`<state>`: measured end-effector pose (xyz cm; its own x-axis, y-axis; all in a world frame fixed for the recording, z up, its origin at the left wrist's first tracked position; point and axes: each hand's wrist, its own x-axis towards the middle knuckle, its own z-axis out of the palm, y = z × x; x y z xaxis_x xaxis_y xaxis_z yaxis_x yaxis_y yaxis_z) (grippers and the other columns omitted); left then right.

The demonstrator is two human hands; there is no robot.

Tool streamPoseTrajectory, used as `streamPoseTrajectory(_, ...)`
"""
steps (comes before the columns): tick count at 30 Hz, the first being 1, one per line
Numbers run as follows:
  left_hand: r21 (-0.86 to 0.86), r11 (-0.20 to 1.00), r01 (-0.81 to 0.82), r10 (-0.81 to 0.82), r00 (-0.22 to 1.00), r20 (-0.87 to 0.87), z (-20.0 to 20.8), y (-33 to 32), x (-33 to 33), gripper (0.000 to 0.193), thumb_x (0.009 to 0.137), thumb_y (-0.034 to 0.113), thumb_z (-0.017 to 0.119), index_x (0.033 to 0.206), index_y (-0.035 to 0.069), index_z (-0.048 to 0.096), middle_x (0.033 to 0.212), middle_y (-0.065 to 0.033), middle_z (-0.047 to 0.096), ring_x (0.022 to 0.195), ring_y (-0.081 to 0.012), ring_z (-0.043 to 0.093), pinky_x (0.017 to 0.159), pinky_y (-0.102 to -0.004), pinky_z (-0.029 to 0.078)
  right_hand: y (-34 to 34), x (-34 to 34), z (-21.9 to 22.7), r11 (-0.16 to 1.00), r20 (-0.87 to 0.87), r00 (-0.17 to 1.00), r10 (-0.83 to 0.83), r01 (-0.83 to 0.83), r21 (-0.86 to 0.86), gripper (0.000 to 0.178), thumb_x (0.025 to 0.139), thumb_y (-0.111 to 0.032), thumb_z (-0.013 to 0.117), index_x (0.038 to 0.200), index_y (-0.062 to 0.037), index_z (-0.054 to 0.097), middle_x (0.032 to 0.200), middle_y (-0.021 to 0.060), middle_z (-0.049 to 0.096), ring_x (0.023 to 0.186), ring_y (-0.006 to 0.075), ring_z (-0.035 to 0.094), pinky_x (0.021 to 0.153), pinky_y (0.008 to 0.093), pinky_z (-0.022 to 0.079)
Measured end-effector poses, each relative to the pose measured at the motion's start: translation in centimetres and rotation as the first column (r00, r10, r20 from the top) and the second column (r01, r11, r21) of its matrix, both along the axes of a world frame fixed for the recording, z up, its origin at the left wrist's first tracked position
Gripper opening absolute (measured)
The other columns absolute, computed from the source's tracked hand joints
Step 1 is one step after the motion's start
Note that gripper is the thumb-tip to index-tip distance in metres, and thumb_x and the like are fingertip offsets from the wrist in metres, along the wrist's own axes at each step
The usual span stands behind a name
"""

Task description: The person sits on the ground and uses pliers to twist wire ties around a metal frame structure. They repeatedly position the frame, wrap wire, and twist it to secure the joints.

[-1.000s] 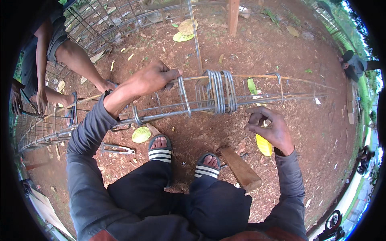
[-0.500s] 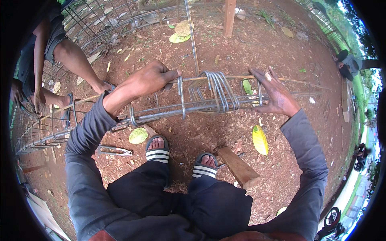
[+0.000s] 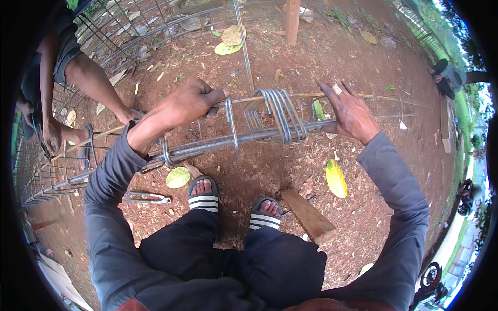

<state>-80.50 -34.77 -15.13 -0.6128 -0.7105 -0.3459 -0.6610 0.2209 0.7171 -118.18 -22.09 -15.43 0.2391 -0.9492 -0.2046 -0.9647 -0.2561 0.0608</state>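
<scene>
Gripping ribbed steel rebar [image 3: 207,147] w/ left hand [image 3: 194,101]; right hand [image 3: 350,111] open, prob. touching it.

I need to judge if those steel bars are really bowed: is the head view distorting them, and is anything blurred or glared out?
Head view: fisheye bends the long bars toward the rim; light is soft, no glare; left hand, right hand and bunched stirrups are sharp; sky at the right rim is washed out.

Wooden block [image 3: 310,216], pliers [image 3: 147,197], yellow leaf [image 3: 336,178] on dirt.
</scene>
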Motion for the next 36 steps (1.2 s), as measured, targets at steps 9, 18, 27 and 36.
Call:
streamPoseTrajectory(9, 0.025, 1.0, 0.018, -0.021, 0.99, 0.136, 1.1, 0.8, -0.7, 0.064, 0.105, 0.051, 0.056, 0.06, 0.006, 0.059, 0.052, 0.0004, 0.044, 0.051, -0.0114, 0.039, 0.051, -0.035, 0.034, 1.1, 1.9, 2.0, 0.992, 0.279, 0.953, 0.116, -0.124, 0.009, 0.145, 0.058, -0.054, 0.096, 0.165, -0.0053, 0.012, 0.168, 0.0232, 0.023, 0.155, 0.0404, 0.025, 0.131, 0.0535, 0.017)
streamPoseTrajectory(18, 0.061, 0.997, 0.041, -0.042, 0.999, 0.028, -0.2, 0.8, -0.1, 0.063, 0.106, 0.05, 0.056, 0.061, 0.006, 0.057, 0.054, 0.0004, 0.046, 0.053, -0.0105, 0.04, 0.052, -0.0346, 0.035, 0.7, 5.5, -0.8, 1.0, 0.393, 0.919, 0.022, -0.021, -0.008, 0.14, 0.058, -0.047, 0.096, 0.164, -0.005, 0.015, 0.152, 0.0274, 0.049, 0.142, 0.0411, 0.049, 0.131, 0.0548, 0.015)
streamPoseTrajectory(27, -0.007, 1.0, 0.025, -0.024, 0.995, 0.101, 0.8, 0.9, -0.2, 0.064, 0.106, 0.05, 0.056, 0.059, 0.006, 0.057, 0.052, 0.0005, 0.043, 0.05, -0.0112, 0.039, 0.05, -0.036, 0.033, 3.0, -2.5, 1.4, 0.998, 0.07, 0.997, -0.019, 0.014, 0.067, 0.139, 0.06, -0.05, 0.096, 0.165, -0.0082, 0.015, 0.164, 0.0235, 0.034, 0.155, 0.0384, 0.029, 0.131, 0.0562, 0.012)
streamPoseTrajectory(36, -0.038, 0.999, 0.004, -0.004, 1.0, 0.011, 1.6, 0.7, -0.6, 0.064, 0.106, 0.048, 0.057, 0.058, 0.005, 0.058, 0.049, 0.0014, 0.038, 0.047, -0.0117, 0.034, 0.049, -0.037, 0.031, -1.2, 7.2, -0.4, 0.989, 0.263, 0.953, 0.15, -0.143, -0.045, 0.141, 0.055, -0.056, 0.095, 0.164, -0.0082, 0.02, 0.15, 0.0206, 0.051, 0.141, 0.039, 0.049, 0.131, 0.0533, 0.015)
